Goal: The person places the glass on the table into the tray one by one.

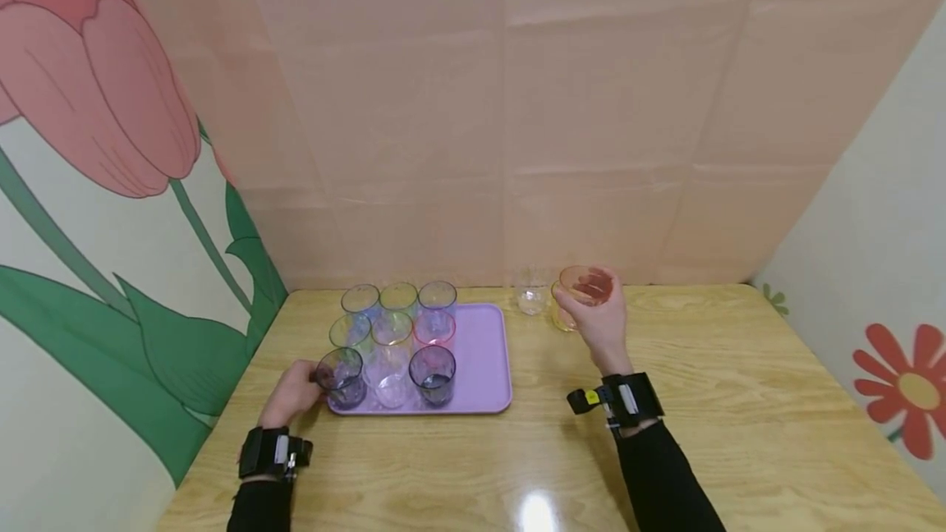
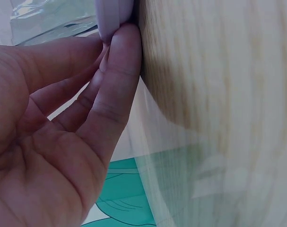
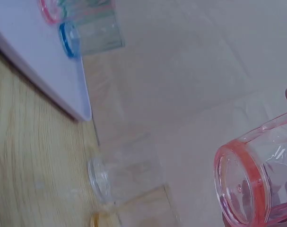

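Observation:
My right hand (image 1: pixel 602 327) holds a clear glass with a reddish-pink base (image 3: pixel 252 184), raised over the table right of the tray. In the head view, it overlaps a yellow glass (image 1: pixel 562 319) standing behind. My left hand (image 1: pixel 291 391) pinches the edge of the lilac tray (image 1: pixel 482 360) at its front left corner; the left wrist view shows thumb and fingers at the tray rim (image 2: pixel 108 21). Several tinted glasses stand in rows on the tray's left part, including a dark glass (image 1: pixel 342 380) beside my left hand and another dark glass (image 1: pixel 433 380) at the front.
A clear glass (image 1: pixel 531 299) stands on the wooden table (image 1: pixel 739 401) near its back edge, left of the yellow one. Behind the table hangs a pinkish cloth (image 1: pixel 517 105). Flower-painted walls rise on both sides.

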Demonstrator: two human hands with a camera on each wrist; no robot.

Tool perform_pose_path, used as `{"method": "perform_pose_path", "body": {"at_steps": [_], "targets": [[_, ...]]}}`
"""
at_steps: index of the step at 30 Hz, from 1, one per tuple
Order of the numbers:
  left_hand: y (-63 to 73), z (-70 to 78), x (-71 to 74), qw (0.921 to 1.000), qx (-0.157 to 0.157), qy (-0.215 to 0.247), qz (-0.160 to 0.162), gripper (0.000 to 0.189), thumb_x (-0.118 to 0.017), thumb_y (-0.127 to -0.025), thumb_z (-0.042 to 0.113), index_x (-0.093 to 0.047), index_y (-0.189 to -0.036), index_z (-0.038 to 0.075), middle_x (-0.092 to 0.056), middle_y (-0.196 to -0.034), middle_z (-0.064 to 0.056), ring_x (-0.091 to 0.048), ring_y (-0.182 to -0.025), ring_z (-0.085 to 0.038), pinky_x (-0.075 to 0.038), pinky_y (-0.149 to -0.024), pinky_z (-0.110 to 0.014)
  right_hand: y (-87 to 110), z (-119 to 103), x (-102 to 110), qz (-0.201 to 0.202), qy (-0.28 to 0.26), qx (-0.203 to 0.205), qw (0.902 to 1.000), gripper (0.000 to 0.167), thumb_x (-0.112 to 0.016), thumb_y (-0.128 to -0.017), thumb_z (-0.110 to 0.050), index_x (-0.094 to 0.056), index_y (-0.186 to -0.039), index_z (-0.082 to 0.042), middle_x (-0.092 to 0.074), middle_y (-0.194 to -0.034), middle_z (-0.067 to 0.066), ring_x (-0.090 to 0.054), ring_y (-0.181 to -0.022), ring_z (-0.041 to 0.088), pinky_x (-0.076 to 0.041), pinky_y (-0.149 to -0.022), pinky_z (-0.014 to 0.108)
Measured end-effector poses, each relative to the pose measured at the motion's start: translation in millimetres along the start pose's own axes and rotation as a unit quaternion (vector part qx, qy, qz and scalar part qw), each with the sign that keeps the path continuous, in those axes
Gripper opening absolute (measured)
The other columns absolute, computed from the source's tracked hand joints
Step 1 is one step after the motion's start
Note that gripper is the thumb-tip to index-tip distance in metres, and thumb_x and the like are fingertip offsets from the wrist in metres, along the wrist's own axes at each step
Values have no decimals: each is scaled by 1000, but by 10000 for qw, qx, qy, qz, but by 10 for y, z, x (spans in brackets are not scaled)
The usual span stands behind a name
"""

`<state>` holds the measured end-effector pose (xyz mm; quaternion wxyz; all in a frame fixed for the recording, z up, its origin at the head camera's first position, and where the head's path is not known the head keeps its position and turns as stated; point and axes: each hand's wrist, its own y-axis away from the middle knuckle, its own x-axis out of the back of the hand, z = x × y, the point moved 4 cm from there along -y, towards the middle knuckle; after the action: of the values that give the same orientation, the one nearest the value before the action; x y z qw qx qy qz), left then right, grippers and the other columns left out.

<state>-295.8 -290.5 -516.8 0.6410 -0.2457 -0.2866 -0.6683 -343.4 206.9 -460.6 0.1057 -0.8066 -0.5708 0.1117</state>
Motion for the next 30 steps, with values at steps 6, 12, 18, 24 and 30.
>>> {"method": "perform_pose_path", "body": {"at_steps": [6, 12, 18, 24, 30], "targets": [[1, 15, -1, 10000, -41, 71, 20, 24, -52, -78, -19, -69, -89, -7, -67, -83, -10, -60, -79, -23, -52, -70, -34, 96, 28, -261, -297, -214, 66, 9993, 76, -85, -81, -10, -41, -142, -1, -53, -127, 19, -54, -115, 30, -46, -90, 24], [-11, 8, -8, 10000, 40, 71, -8, 23, -52, -79, -20, -69, -90, -7, -66, -84, -10, -60, -79, -23, -53, -69, -35, 199, 217, -549, -889, -228, -196, 9956, 83, -87, -79, -12, -40, -147, -8, -49, -138, 23, -51, -126, 38, -51, -88, 22], [12, 8, 0, 10000, 41, 66, 25, 23, -53, -79, -19, -69, -89, -6, -66, -83, -9, -59, -78, -23, -51, -69, -34, 295, 415, -788, -1452, -106, -713, 9868, 84, -87, -78, -10, -39, -147, -12, -50, -138, 26, -53, -122, 41, -55, -82, 25], [12, 10, -4, 9998, -111, 164, 72, 25, -50, -75, -20, -68, -86, -7, -64, -80, -7, -58, -76, -22, -49, -66, -32, 339, 518, -977, -2002, 113, -905, 9755, 87, -87, -78, -11, -38, -150, -9, -49, -141, 29, -50, -128, 44, -52, -94, 39], [-4, 6, -3, 9999, 45, 85, 64, 23, -54, -79, -20, -69, -88, -6, -66, -83, -9, -59, -78, -23, -51, -68, -33, 309, 620, -1088, -2141, 456, -839, 9721, 87, -87, -79, -13, -39, -150, -5, -52, -142, 26, -49, -132, 40, -45, -106, 50]]}}
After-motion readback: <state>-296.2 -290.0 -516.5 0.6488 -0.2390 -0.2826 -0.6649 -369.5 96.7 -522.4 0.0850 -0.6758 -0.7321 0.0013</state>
